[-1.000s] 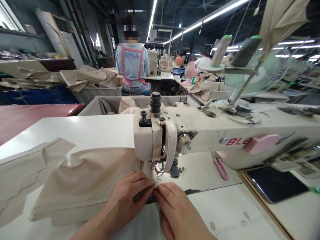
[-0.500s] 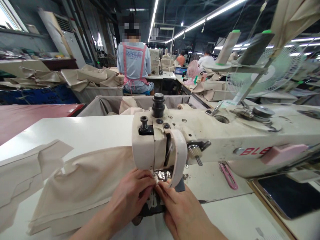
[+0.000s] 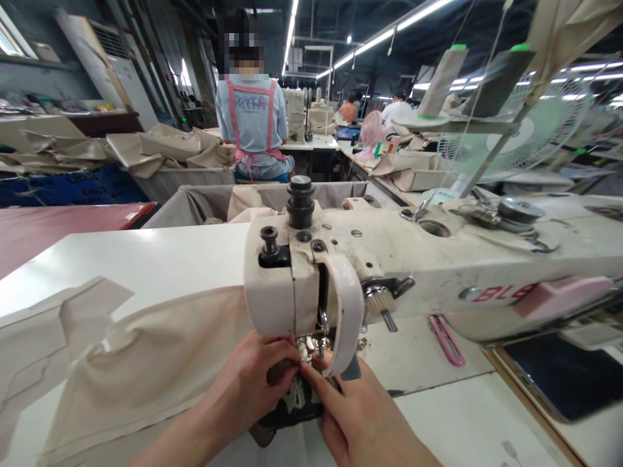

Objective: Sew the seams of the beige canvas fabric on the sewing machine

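Observation:
A cream industrial sewing machine (image 3: 379,272) stands in front of me, its head over the needle area (image 3: 311,344). Beige fabric (image 3: 160,363) lies folded on the white table (image 3: 146,253), running under the machine head. My left hand (image 3: 248,389) has its fingers curled and pinched at the fabric edge right under the needle. My right hand (image 3: 360,418) meets it there, fingertips pinching the same spot beside a dark patch (image 3: 296,405) under the presser foot. What the fingertips grip is too small to make out.
Pink thread snips (image 3: 445,337) lie on the table behind the machine arm, a dark phone (image 3: 559,373) to the right. Thread cones (image 3: 440,81) and a fan (image 3: 530,139) stand behind. A person in a pink apron (image 3: 250,123) sits ahead; a fabric bin (image 3: 209,198) is behind the table.
My view moved closer to the machine. Both hands slid forward from the fabric's front edge to just under the needle and stay pinched together there.

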`<state>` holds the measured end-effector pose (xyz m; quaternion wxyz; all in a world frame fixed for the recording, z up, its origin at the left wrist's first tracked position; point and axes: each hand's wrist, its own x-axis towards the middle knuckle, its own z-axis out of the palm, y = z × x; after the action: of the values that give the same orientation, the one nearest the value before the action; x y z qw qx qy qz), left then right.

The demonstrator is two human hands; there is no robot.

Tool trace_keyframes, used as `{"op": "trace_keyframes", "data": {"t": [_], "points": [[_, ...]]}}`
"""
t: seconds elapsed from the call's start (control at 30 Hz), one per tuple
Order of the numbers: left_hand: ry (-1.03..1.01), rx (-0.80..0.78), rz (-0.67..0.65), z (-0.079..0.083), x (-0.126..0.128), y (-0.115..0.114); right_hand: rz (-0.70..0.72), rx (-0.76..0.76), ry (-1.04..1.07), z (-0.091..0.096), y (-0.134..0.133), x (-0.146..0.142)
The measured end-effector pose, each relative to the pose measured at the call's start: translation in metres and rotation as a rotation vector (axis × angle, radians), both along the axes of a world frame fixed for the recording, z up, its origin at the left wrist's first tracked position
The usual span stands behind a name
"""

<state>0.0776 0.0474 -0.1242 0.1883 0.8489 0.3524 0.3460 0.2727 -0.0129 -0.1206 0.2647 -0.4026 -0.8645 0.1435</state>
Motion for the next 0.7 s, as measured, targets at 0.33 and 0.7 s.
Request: {"op": "trace_keyframes", "data": {"t": [0.33,0.7], "points": [[0.013,0.05,0.045,-0.008,-0.002,0.0,-0.048,-0.038,-0.051,0.005,-0.001,-0.002],[0.072,0.179,-0.024,0.001,0.0,0.001,-0.088,-0.033,-0.079,0.005,-0.002,-0.004]]}}
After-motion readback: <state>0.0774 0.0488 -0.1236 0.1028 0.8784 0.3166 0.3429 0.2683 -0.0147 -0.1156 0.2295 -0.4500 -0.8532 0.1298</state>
